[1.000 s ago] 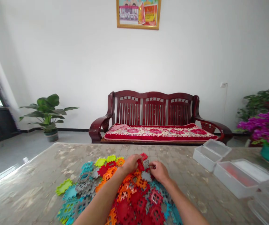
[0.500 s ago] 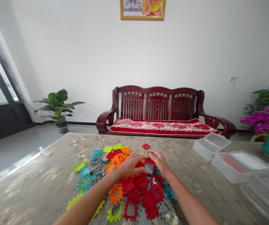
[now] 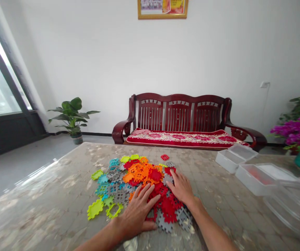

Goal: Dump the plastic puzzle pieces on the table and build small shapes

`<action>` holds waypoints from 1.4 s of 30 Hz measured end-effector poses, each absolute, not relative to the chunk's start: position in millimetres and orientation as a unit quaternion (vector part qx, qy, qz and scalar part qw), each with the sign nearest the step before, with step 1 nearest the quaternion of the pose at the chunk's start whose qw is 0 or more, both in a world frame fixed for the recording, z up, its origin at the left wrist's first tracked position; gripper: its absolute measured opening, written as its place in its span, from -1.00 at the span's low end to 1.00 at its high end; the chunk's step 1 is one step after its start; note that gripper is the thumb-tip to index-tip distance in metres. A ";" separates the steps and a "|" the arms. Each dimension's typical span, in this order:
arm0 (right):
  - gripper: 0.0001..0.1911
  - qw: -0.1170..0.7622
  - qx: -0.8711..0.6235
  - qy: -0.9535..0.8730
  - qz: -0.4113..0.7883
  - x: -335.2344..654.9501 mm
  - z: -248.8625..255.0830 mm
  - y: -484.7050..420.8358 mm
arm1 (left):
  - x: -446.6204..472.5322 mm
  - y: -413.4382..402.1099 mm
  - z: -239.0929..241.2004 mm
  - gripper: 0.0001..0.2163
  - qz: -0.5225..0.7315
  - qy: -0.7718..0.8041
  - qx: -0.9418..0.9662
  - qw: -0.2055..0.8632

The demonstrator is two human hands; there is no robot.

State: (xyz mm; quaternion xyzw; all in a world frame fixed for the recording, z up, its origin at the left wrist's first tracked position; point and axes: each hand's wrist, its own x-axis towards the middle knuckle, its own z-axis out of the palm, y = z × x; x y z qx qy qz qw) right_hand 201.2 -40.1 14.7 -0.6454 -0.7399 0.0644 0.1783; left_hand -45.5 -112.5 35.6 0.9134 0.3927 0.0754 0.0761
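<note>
A pile of flat plastic interlocking building pieces (image 3: 144,174) with toothed edges lies on the table, in orange, red, grey, blue and lime green. My left hand (image 3: 139,209) rests with spread fingers on the near side of the pile, over orange and red pieces. On the right side, my right hand (image 3: 181,186) lies with its fingers stretched out, touching a grey piece (image 3: 167,179) and red ones. Neither hand grips anything. Pieces under both palms are hidden. One small red piece (image 3: 164,157) sits apart at the far edge of the pile.
The table (image 3: 61,188) has a patterned cover. To the right stand open clear plastic boxes (image 3: 256,179), one with something red inside, and a clear lid (image 3: 291,209). Purple flowers (image 3: 298,130) in a teal pot are at the far right. Beyond the table is a wooden bench (image 3: 178,118).
My left hand has moved back towards me, uncovering orange and red pieces, with its fingers now spread. My right hand has come slightly nearer and lower. The view has shifted a little.
</note>
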 end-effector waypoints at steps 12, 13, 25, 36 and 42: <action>-0.37 0.306 -0.619 -0.719 0.081 210.0 6.5 -34.2 | -3.9 -90.6 27.6 -0.69 0.135 0.399 0.906 -0.027; -0.36 0.319 -0.616 -0.715 0.087 211.2 5.0 -33.2 | -2.3 -87.0 27.7 -0.70 0.137 0.401 0.905 -0.028; -0.68 0.506 -0.604 -0.594 0.158 212.7 6.7 -17.9 | 8.7 -42.5 47.6 -0.72 0.313 0.428 0.844 0.078; -0.54 0.567 -0.489 -0.600 0.282 214.7 4.5 -17.8 | -25.8 -27.4 49.6 -0.59 0.372 0.530 0.762 -0.001; -0.61 0.500 -0.511 -0.671 0.197 218.6 -9.7 -19.3 | -87.3 -69.4 26.6 -0.37 0.216 0.521 0.826 0.016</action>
